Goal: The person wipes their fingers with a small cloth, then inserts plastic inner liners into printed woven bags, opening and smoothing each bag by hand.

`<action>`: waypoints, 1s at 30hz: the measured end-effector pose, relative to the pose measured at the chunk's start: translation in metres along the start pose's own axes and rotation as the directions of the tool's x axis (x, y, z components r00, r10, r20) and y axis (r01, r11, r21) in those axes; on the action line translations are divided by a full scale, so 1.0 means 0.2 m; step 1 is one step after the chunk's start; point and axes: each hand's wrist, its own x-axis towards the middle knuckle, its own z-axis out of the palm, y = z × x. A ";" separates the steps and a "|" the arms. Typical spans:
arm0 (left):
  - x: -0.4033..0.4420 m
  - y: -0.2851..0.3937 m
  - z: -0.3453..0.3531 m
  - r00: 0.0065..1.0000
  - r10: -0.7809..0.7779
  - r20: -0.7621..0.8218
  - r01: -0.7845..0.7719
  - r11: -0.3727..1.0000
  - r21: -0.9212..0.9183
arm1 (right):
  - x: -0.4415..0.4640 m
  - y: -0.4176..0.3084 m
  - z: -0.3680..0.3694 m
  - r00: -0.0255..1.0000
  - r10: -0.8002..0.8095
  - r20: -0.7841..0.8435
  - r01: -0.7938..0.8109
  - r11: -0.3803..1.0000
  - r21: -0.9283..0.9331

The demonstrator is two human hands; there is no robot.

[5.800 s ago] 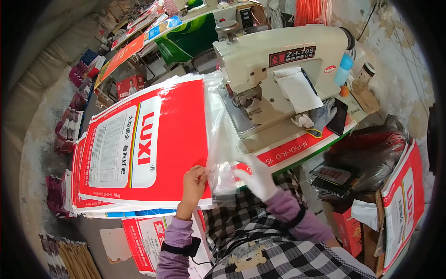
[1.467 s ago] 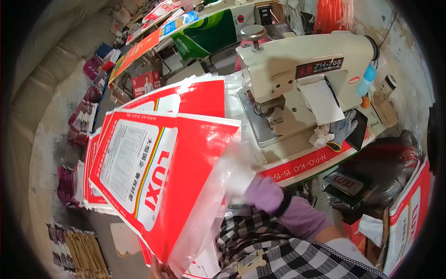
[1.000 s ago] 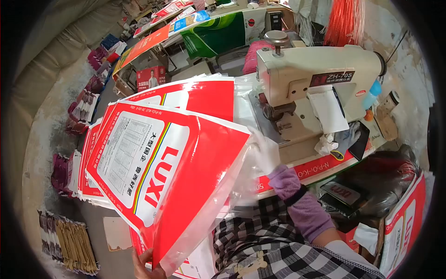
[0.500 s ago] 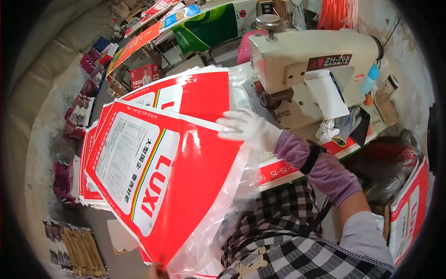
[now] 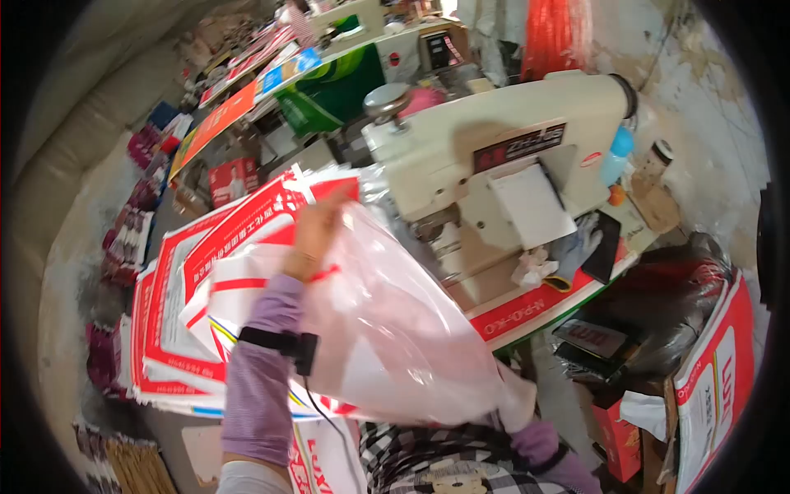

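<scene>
A loose bag [image 5: 403,329] is being turned and pulled across the body, which looks like the step in hand. It slants between the two hands, partly over a stack of bags [image 5: 164,321] and partly over the checked cloth [image 5: 395,449] on the person's lap, its pale, creased face up. Its long edge runs just beside the sewing machine [image 5: 514,111] and the counter [image 5: 506,323]; whether it touches them I cannot tell.

The left hand [image 5: 314,235], bare, reaches to the bag's upper end, above the stack. Its fingers seem bent toward the edge, but blur hides whether they pinch it. The right hand [image 5: 517,403], in a white glove, is at the lower right end, close to the lap. Its fingers are smeared by motion and partly hidden, so I cannot tell whether they grip.

The next move, I judge, calls for a sure hold at both ends and a light pull to take out the slack.

Half a second ago the bag lay with its red LUXI print up, the gloved fingers spread at its upper corner and the left hand low at the bottom. Now the hands have swapped ends and the print is mostly out of sight.
</scene>
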 end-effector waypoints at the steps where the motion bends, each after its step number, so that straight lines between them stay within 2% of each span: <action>1: 0.04 0.17 0.15 0.992 0.075 -0.105 -0.105 0.942 -0.320 | -0.10 0.39 -0.13 0.980 -0.186 -0.063 0.166 0.956 -0.243; 2: 0.06 0.12 0.31 0.997 0.067 0.028 -0.056 0.957 -0.286 | -0.18 0.38 -0.16 0.976 -0.186 -0.117 0.141 0.937 -0.319; 3: 0.07 0.10 0.40 0.996 0.082 0.028 -0.069 0.950 -0.304 | -0.25 0.32 -0.18 0.969 -0.186 -0.164 0.111 0.916 -0.385; 4: 0.08 0.09 0.45 0.994 0.047 0.101 -0.007 0.933 -0.359 | -0.27 0.28 -0.21 0.967 -0.186 -0.177 0.105 0.916 -0.388; 6: 0.08 0.09 0.47 0.974 -0.034 0.222 0.140 0.865 -0.482 | -0.30 0.19 -0.24 0.936 -0.333 -0.116 0.224 0.815 -0.534; 7: 0.07 0.10 0.47 0.973 -0.034 0.230 0.143 0.868 -0.476 | -0.31 0.14 -0.25 0.938 -0.327 -0.118 0.220 0.821 -0.527; 9: 0.06 0.09 0.45 0.940 -0.123 0.317 0.319 0.643 -0.696 | -0.29 0.07 -0.28 0.934 -0.355 0.029 0.301 0.741 -0.600; 10: 0.07 0.07 0.44 0.940 -0.128 0.316 0.321 0.646 -0.693 | -0.29 0.09 -0.29 0.943 -0.328 0.056 0.292 0.733 -0.615; 11: 0.08 0.05 0.44 0.941 -0.093 0.325 0.308 0.631 -0.712 | -0.26 0.11 -0.29 0.943 -0.327 0.060 0.293 0.733 -0.614; 13: 0.05 0.01 0.47 0.938 -0.057 0.342 0.304 0.609 -0.732 | -0.20 0.20 -0.28 0.986 -0.164 0.042 0.160 0.821 -0.548; 14: 0.04 0.00 0.48 0.949 -0.063 0.309 0.292 0.547 -0.785 | -0.19 0.26 -0.27 0.989 -0.147 -0.020 0.131 0.928 -0.348; 15: 0.04 -0.01 0.47 0.959 -0.070 0.275 0.274 0.484 -0.831 | -0.18 0.24 -0.27 0.989 -0.149 -0.021 0.132 0.929 -0.345; 16: 0.04 -0.03 0.45 0.957 -0.067 0.282 0.278 0.488 -0.827 | -0.17 0.21 -0.27 0.998 -0.065 -0.014 0.058 0.949 -0.310; 17: 0.03 -0.05 0.43 0.934 -0.053 0.353 0.331 0.497 -0.802 | -0.17 0.18 -0.27 1.000 0.021 -0.005 -0.022 0.961 -0.275; 18: 0.03 -0.05 0.40 0.907 -0.041 0.419 0.380 0.505 -0.775 | -0.17 0.15 -0.26 1.000 0.006 -0.013 -0.010 0.958 -0.287; 22: 0.03 0.05 0.28 0.915 0.011 0.404 0.340 0.520 -0.784 | -0.17 0.12 -0.25 1.000 -0.003 -0.014 -0.001 0.957 -0.290; 25: 0.04 0.09 0.24 0.916 0.039 0.400 0.301 0.593 -0.747 | -0.17 0.09 -0.25 1.000 0.005 -0.001 -0.005 0.939 -0.344; 27: 0.03 0.12 0.24 0.923 0.019 0.383 0.256 0.713 -0.652 | -0.18 0.08 -0.25 1.000 -0.010 -0.001 0.009 0.934 -0.357; 30: 0.01 0.06 0.28 0.936 0.043 0.350 0.238 0.655 -0.717 | -0.17 0.05 -0.25 1.000 0.003 0.003 -0.002 0.937 -0.348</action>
